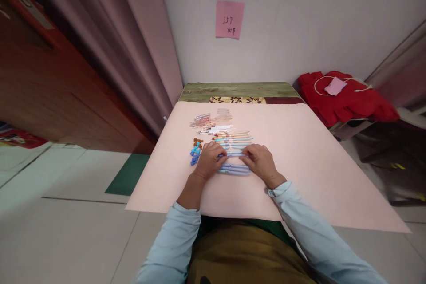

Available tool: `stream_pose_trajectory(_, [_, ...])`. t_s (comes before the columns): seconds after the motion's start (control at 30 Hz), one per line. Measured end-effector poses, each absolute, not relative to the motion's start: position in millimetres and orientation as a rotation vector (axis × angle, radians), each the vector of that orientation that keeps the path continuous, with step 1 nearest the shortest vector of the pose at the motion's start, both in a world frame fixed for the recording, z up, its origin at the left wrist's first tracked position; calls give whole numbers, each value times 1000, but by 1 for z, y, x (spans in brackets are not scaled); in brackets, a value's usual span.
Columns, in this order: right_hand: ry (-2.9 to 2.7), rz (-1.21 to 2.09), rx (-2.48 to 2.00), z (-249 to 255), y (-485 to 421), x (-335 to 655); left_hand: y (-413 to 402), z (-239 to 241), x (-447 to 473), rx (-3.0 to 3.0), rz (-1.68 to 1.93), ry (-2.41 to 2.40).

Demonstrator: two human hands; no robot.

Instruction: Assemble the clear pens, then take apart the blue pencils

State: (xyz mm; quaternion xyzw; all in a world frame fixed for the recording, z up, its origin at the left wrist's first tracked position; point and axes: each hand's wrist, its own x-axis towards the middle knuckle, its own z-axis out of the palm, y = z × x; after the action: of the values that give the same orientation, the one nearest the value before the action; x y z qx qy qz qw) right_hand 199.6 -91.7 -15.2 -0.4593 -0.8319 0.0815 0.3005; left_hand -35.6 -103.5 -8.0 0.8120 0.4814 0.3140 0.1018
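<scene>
A slim light-blue pen barrel [234, 153] lies crosswise between my two hands. My left hand [209, 158] pinches its left end, and the fingers of my right hand [260, 160] are closed on the right end. Just below my fingers is a row of lilac-blue pen barrels [235, 169]. Above them lie more barrels [233, 140] in pale blue and cream, with brown and blue parts at their left ends. Small brown, turquoise and blue pieces [196, 151] are heaped left of my left hand, partly hidden by it.
Farther back are white sticks with dark tips [214, 130] and a pile of thin clear and reddish sticks [213, 119]. Pale pink paper [299, 155] covers the table. Red cloth [349, 102] is at the right, a wooden door [66, 80] at the left.
</scene>
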Motion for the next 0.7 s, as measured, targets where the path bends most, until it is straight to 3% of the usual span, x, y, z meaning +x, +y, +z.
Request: stream_pose_trajectory(0.7, [-2229,295,-1104,-8,-91,196,-100,-12,-27,2491,975,1364])
